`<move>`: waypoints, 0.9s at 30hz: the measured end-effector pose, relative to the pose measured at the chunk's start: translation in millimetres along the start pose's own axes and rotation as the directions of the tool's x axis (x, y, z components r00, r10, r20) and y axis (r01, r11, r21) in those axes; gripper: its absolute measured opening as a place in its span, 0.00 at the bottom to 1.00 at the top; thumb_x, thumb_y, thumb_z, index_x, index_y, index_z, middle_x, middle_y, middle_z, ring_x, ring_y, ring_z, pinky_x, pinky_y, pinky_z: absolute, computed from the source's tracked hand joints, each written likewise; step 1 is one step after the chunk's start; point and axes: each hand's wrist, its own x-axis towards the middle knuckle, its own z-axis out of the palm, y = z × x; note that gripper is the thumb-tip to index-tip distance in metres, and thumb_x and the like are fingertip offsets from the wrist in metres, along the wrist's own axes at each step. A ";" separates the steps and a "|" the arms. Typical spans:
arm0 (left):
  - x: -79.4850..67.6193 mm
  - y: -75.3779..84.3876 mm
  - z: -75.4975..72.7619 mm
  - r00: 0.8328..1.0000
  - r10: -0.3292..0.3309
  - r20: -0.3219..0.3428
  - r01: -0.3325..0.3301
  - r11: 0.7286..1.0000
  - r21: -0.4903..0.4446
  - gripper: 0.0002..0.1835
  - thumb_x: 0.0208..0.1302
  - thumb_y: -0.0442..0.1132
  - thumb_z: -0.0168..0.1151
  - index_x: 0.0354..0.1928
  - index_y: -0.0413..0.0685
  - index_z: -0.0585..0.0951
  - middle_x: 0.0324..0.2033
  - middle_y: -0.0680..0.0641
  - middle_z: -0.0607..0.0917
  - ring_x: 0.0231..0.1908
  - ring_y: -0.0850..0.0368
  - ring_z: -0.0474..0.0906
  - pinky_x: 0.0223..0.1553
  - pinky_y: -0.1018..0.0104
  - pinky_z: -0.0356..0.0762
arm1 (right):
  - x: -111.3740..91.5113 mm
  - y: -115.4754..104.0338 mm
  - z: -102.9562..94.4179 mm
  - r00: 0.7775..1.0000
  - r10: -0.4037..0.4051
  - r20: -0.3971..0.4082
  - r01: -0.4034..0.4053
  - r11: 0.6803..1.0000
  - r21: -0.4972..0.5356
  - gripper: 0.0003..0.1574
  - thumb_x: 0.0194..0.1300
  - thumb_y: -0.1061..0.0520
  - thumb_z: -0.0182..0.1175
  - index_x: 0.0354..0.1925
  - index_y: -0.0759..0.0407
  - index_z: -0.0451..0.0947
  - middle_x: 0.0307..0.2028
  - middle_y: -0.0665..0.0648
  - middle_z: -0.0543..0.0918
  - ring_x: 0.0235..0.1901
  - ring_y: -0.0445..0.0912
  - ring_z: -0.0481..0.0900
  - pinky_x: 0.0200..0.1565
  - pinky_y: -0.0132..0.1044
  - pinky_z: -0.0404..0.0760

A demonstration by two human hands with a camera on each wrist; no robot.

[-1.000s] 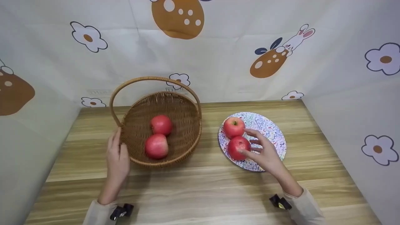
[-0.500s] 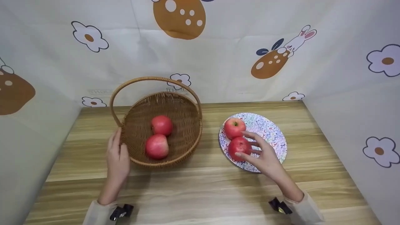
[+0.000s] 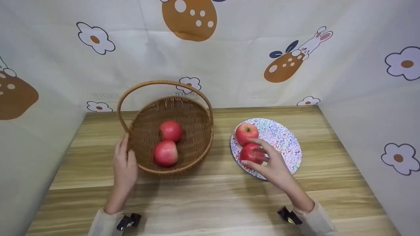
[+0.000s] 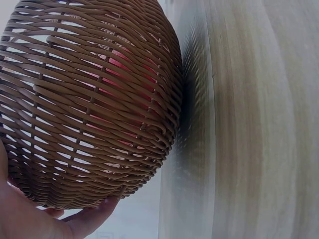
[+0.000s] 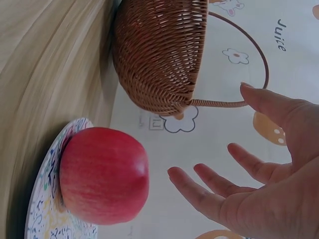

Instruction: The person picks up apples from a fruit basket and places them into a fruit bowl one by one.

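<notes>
The right hand (image 3: 274, 167) is above the plate (image 3: 285, 141), at the side of the near apple (image 3: 248, 152). Its fingers (image 5: 195, 194) are spread and a little bent, with the thumb well apart from them. In the right wrist view there is a gap between these fingers and the apple which is seen there, so they are pinching nothing. Just behind the near apple is the far apple (image 3: 247, 133); both are on the left part of the plate, which has a pattern of many colours.

The left hand (image 3: 125, 168) rests against the left side of the wicker basket (image 3: 195, 131), with the fingers rather straight along the outer wall. I cannot tell if a fingertip goes over the rim. Inside the basket there are two more red apples, the back one (image 3: 171, 131) and the front one (image 3: 165, 153), close together. The handle (image 3: 160, 82) stands up in an arch. The basket and the plate are on the wooden counter (image 3: 203, 200), before a pale cloth (image 3: 229, 65) with printed flowers.
</notes>
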 end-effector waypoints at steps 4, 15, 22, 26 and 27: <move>0.1 -0.5 1.3 1.000 0.012 -0.004 -0.012 1.000 -0.003 0.30 0.71 0.23 0.44 0.75 0.24 0.65 0.74 0.24 0.64 0.76 0.26 0.57 0.79 0.34 0.52 | 0.8 -3.0 3.7 0.999 -0.036 0.012 0.036 0.999 0.017 0.39 0.58 0.65 0.78 0.66 0.63 0.77 0.62 0.69 0.80 0.60 0.66 0.80 0.58 0.59 0.86; 0.4 0.0 1.9 0.999 0.034 -0.021 -0.035 0.999 -0.025 0.30 0.70 0.22 0.44 0.74 0.23 0.66 0.73 0.22 0.65 0.76 0.25 0.57 0.79 0.34 0.52 | 3.6 -11.0 13.9 0.997 -0.068 0.036 0.067 0.998 0.016 0.37 0.60 0.62 0.78 0.65 0.60 0.78 0.63 0.64 0.82 0.61 0.66 0.80 0.61 0.61 0.84; -0.9 -0.4 1.3 1.000 0.021 -0.004 -0.021 1.000 -0.013 0.30 0.70 0.22 0.44 0.75 0.24 0.65 0.75 0.24 0.64 0.76 0.25 0.57 0.79 0.34 0.51 | 7.0 -18.1 19.9 0.997 -0.064 0.045 0.064 0.998 0.003 0.37 0.60 0.60 0.78 0.66 0.59 0.78 0.60 0.60 0.83 0.61 0.60 0.81 0.64 0.61 0.81; -0.8 -0.2 0.8 1.000 0.010 -0.001 -0.010 1.000 -0.011 0.30 0.71 0.22 0.44 0.75 0.25 0.65 0.75 0.24 0.63 0.76 0.26 0.57 0.79 0.35 0.52 | 9.8 -23.7 23.3 0.997 -0.058 0.059 0.058 0.998 0.010 0.39 0.60 0.60 0.78 0.68 0.61 0.77 0.63 0.62 0.82 0.64 0.62 0.79 0.65 0.60 0.80; -0.6 -0.1 0.8 1.000 0.008 -0.001 -0.008 1.000 -0.009 0.30 0.71 0.22 0.44 0.75 0.25 0.65 0.75 0.24 0.63 0.76 0.26 0.57 0.80 0.35 0.52 | 10.6 -25.0 23.9 0.996 -0.057 0.062 0.056 0.998 0.009 0.39 0.60 0.60 0.78 0.68 0.61 0.77 0.63 0.62 0.81 0.64 0.62 0.79 0.65 0.59 0.81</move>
